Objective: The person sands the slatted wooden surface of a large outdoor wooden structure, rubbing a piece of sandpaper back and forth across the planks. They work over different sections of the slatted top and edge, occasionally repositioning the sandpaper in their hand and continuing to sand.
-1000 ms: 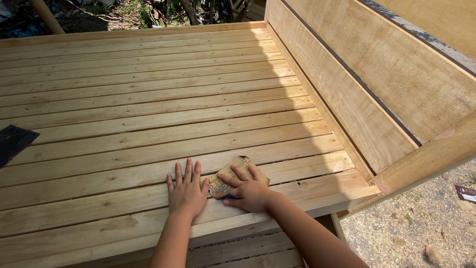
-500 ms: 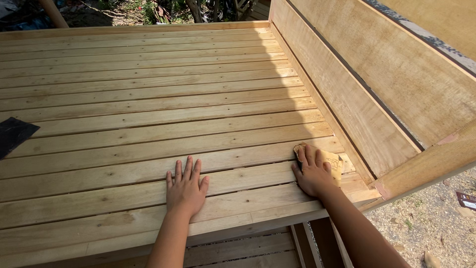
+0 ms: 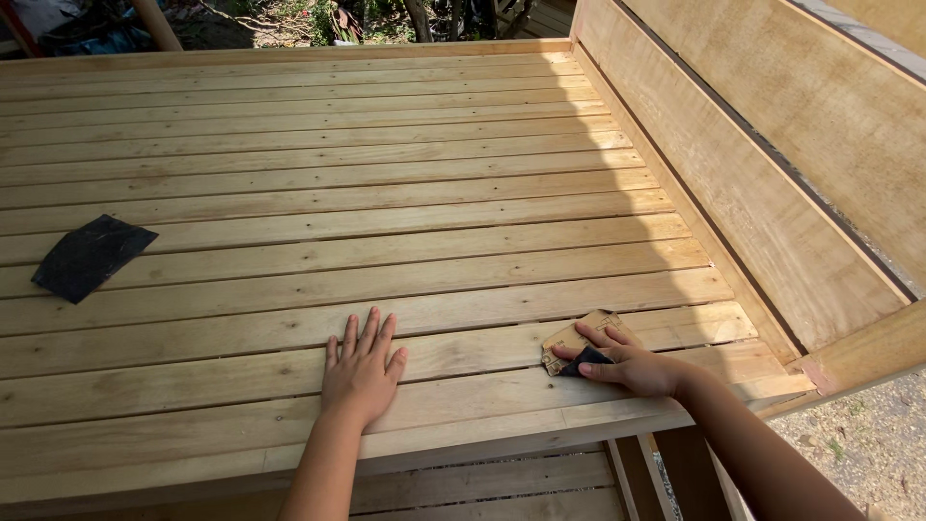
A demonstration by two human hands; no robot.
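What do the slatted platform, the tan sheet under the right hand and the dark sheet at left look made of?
Slatted platform: bare, unpainted wood; grain and knots show. Tan folded sheet under the right hand: probably sandpaper, paper-backed with a dark face at its fold. Dark flat sheet: likely sandpaper too, matte black.

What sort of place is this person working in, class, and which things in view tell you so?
Probably an outdoor woodworking spot: an unfinished slatted wooden platform in sunlight, plants and branches behind it, gravelly ground beside it, and sandpaper under the right hand.
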